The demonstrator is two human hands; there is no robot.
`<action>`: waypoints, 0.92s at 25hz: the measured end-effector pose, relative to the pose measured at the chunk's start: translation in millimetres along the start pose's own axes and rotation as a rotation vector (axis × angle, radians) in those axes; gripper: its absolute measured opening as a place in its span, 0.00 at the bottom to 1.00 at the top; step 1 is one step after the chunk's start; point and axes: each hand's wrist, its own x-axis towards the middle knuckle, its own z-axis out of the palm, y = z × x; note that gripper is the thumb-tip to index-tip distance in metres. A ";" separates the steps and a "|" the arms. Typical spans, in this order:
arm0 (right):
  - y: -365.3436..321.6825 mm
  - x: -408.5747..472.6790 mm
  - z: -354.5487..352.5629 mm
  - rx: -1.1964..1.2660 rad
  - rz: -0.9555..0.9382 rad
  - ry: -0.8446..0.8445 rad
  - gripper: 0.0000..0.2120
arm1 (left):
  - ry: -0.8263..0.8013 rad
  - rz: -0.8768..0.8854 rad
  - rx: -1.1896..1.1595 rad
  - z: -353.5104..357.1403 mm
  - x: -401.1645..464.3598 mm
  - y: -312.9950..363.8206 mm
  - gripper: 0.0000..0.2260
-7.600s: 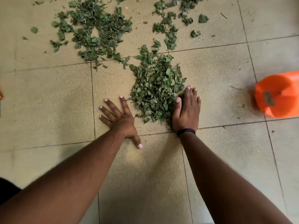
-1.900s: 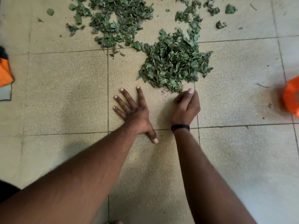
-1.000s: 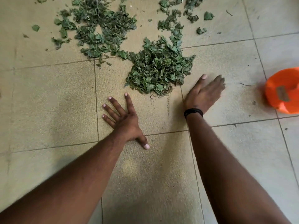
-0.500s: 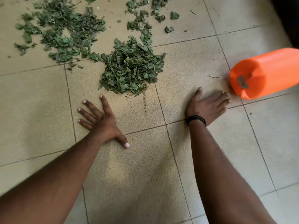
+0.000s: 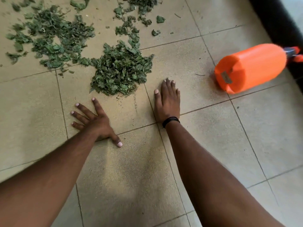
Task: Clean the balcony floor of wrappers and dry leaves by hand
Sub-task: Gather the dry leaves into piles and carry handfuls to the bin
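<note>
Pressing flat on the beige tiled balcony floor [image 5: 131, 169], the left hand [image 5: 94, 123] is seen with its fingers [image 5: 98, 106] spread wide and its thumb stretched out toward the wrist side. The right hand [image 5: 168, 102] is laid palm-down just to the right of it, its fingers held straight and close together, the thumb lying alongside; nothing is gripped by either hand. A thin black band [image 5: 170, 121] is worn at the right wrist.

Just beyond the fingertips of both hands, nearer the left ones and a little apart from them, a heaped mound of dry green leaf fragments [image 5: 120, 71] is gathered on the tiles. A few fine crumbs [image 5: 135, 102] are scattered between the mound and the hands. Farther beyond the left fingers, a looser spread of the same green leaf pieces [image 5: 52, 40] is strewn over the floor, and another thin trail [image 5: 132, 18] is found past the mound.

To the right of the right fingertips, well apart from them, an orange plastic cylindrical container [image 5: 249, 68] is lying on its side. Beyond it, a dark band [image 5: 278, 22] is seen along the floor's edge.
</note>
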 end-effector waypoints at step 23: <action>98.8 -22.9 -68.3 -0.269 0.509 0.151 0.35 | -0.080 -0.030 0.055 39.7 -18.1 38.4 0.86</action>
